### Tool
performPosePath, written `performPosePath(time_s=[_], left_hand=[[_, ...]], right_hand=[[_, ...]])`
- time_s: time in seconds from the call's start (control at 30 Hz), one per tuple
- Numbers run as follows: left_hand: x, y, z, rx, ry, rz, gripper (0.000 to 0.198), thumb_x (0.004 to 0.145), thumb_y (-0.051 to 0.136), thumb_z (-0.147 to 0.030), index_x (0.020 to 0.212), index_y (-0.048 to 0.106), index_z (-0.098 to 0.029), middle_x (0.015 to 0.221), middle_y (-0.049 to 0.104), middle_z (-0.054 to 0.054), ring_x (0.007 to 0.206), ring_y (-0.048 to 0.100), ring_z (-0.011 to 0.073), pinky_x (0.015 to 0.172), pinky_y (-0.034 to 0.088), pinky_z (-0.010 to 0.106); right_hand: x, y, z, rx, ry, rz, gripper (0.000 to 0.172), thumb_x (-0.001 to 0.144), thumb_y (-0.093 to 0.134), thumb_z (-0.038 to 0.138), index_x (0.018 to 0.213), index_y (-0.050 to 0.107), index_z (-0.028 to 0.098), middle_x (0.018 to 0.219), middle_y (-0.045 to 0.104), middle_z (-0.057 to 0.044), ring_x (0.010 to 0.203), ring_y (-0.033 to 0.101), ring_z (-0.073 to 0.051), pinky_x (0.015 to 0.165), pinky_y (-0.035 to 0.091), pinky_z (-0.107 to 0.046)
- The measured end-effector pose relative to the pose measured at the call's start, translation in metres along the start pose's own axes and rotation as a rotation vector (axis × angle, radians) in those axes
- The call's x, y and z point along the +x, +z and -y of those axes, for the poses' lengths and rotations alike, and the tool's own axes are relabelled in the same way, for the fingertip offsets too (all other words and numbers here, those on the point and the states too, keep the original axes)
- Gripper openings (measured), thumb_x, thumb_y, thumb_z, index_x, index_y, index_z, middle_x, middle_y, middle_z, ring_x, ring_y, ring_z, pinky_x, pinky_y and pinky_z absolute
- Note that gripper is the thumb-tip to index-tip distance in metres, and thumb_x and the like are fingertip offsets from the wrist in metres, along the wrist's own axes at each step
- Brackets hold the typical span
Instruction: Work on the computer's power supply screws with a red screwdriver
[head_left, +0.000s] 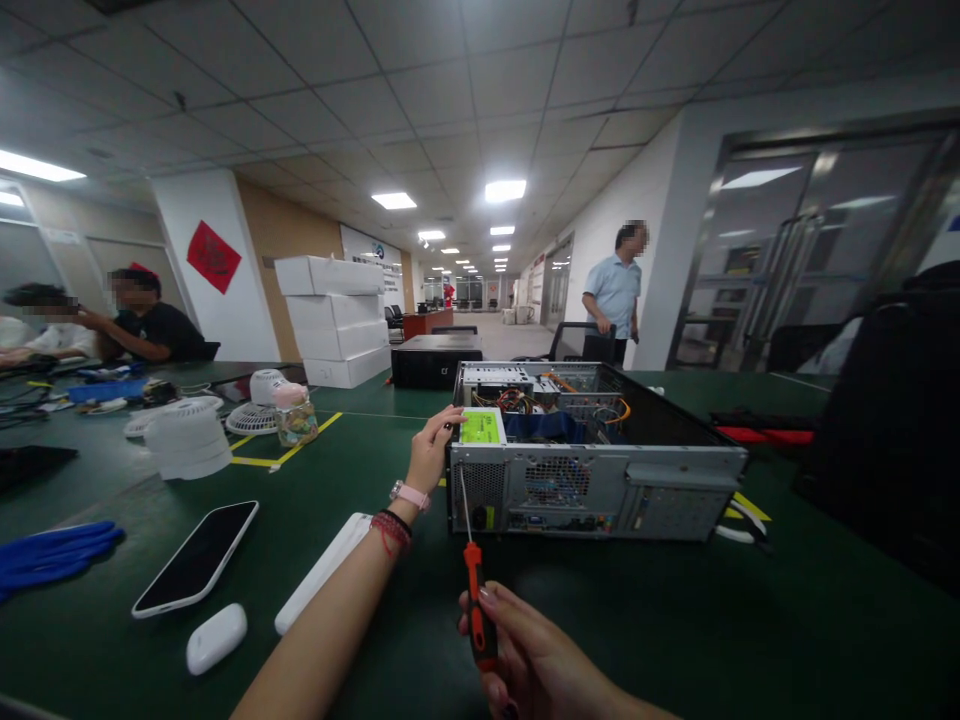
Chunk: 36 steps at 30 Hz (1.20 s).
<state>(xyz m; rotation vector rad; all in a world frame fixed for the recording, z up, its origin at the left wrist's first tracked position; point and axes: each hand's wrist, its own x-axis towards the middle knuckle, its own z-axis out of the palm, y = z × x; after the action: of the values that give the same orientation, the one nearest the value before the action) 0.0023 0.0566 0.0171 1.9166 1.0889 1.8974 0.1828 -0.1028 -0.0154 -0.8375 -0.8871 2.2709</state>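
Note:
A desktop computer case point(675, 480) lies on its side with the top uncovered and its rear panel facing me. My left hand point(435, 440) rests on its near left corner, fingers stretched out onto the power supply point(481, 427), which has a bright green label. Held in my right hand point(525, 640) is a screwdriver point(474, 590) with a red and black handle. Its long shaft points up and away, the tip at the upper left of the rear panel; whether it sits in a screw is too small to tell. Wires and a blue part show inside the case.
On the green table point(630, 620) at left lie a phone point(196, 560), a white earbud case point(217, 638), a long white object point(322, 570) and blue gloves point(60, 555). White boxes point(341, 340) and a black case point(424, 365) stand behind. A person point(613, 290) stands back right; others sit at left.

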Motion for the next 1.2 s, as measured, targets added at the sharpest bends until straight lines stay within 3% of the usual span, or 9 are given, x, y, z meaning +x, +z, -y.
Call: performPosePath(time_s=[0.23, 0.37, 0.47, 0.67, 0.97, 1.2], left_hand=[[0.000, 0.000, -0.003, 0.003, -0.006, 0.004, 0.030, 0.087, 0.039, -0.029, 0.090, 0.067, -0.017, 0.116, 0.065, 0.008, 0.121, 0.051, 0.0207, 0.107, 0.035, 0.040], [0.000, -0.001, -0.004, 0.019, -0.008, 0.007, 0.031, 0.087, 0.039, -0.030, 0.090, 0.067, -0.018, 0.116, 0.065, 0.007, 0.121, 0.051, 0.0208, 0.107, 0.034, 0.040], [0.000, -0.001, -0.004, 0.015, -0.010, 0.010, 0.030, 0.087, 0.039, -0.029, 0.090, 0.067, -0.018, 0.116, 0.065, 0.007, 0.121, 0.051, 0.0207, 0.107, 0.034, 0.040], [0.000, -0.001, -0.004, 0.007, -0.009, 0.009, 0.030, 0.086, 0.039, -0.026, 0.089, 0.067, -0.017, 0.116, 0.065, 0.008, 0.120, 0.051, 0.0202, 0.107, 0.034, 0.039], [0.000, -0.001, -0.005, 0.008, -0.009, 0.015, 0.030, 0.086, 0.038, -0.026, 0.090, 0.067, -0.017, 0.116, 0.065, 0.007, 0.122, 0.050, 0.0206, 0.107, 0.034, 0.039], [0.000, -0.002, -0.004, 0.024, 0.000, 0.022, 0.031, 0.087, 0.037, -0.028, 0.091, 0.067, -0.018, 0.117, 0.065, 0.007, 0.122, 0.050, 0.0202, 0.108, 0.033, 0.040]], right_hand=[[0.001, -0.006, 0.000, 0.043, 0.060, -0.005, 0.037, 0.072, 0.066, 0.045, 0.099, 0.055, 0.021, 0.074, 0.060, 0.006, 0.041, 0.049, -0.003, 0.041, 0.030, -0.018], [-0.004, 0.000, 0.004, 0.029, 0.049, -0.008, 0.043, 0.069, 0.068, 0.046, 0.098, 0.053, 0.019, 0.073, 0.059, 0.006, 0.041, 0.050, -0.004, 0.040, 0.029, -0.018], [-0.009, 0.005, 0.008, -0.005, -0.031, -0.026, 0.049, 0.062, 0.073, 0.049, 0.093, 0.048, 0.021, 0.073, 0.058, 0.007, 0.037, 0.044, -0.001, 0.039, 0.024, -0.018], [-0.013, 0.007, 0.011, -0.087, -0.038, 0.009, 0.048, 0.057, 0.077, 0.042, 0.079, 0.039, 0.021, 0.053, 0.045, 0.012, 0.035, 0.035, 0.000, 0.040, 0.025, -0.017], [-0.011, 0.002, 0.009, -0.069, -0.015, 0.041, 0.039, 0.069, 0.070, 0.042, 0.093, 0.050, 0.019, 0.086, 0.059, 0.003, 0.050, 0.059, -0.006, 0.040, 0.032, -0.017], [-0.009, -0.002, 0.011, -0.105, 0.015, 0.075, 0.039, 0.074, 0.064, 0.042, 0.104, 0.055, 0.019, 0.089, 0.061, 0.000, 0.053, 0.060, -0.007, 0.043, 0.035, -0.017]])
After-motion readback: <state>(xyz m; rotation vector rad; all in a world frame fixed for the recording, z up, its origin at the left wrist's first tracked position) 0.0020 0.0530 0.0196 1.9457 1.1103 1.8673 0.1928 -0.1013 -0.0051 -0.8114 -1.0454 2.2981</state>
